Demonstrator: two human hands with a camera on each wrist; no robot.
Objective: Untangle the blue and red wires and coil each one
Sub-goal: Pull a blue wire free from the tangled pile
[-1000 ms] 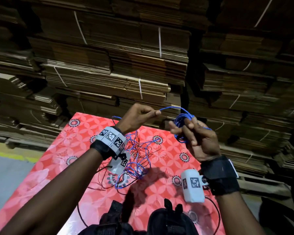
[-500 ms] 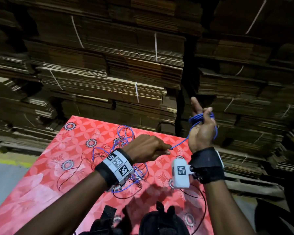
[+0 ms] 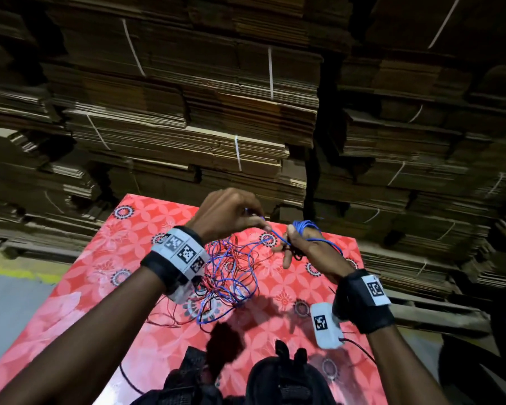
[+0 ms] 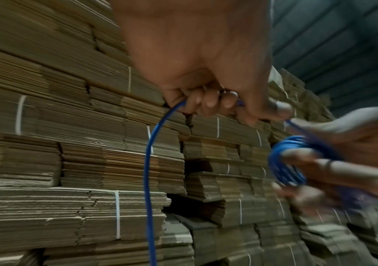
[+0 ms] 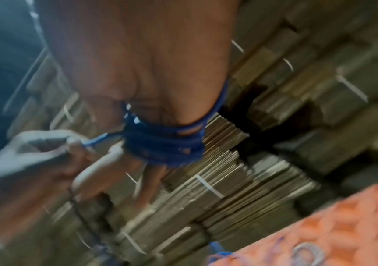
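A loose tangle of blue and red wires (image 3: 231, 273) lies on the red patterned table (image 3: 94, 290). From it a blue strand (image 4: 146, 171) rises to my left hand (image 3: 265, 226), which pinches it between thumb and curled fingers (image 4: 208, 102). A short stretch of blue wire runs on to my right hand (image 3: 292, 244), just to the right. Several turns of blue wire form a coil (image 3: 304, 226) wound around the right hand's fingers (image 5: 151, 180). The right wrist view is blurred but shows the blue coil (image 5: 162, 144) tight on that hand.
Tall stacks of strapped flat cardboard (image 3: 246, 127) stand close behind and to the right of the table. Grey floor with a yellow line (image 3: 12, 287) lies to the left. A dark bag (image 3: 275, 381) sits at the near edge.
My left hand has risen from near the table up to the right hand, carrying the blue strand. The right hand with the coil has come down and turned fingers-down.
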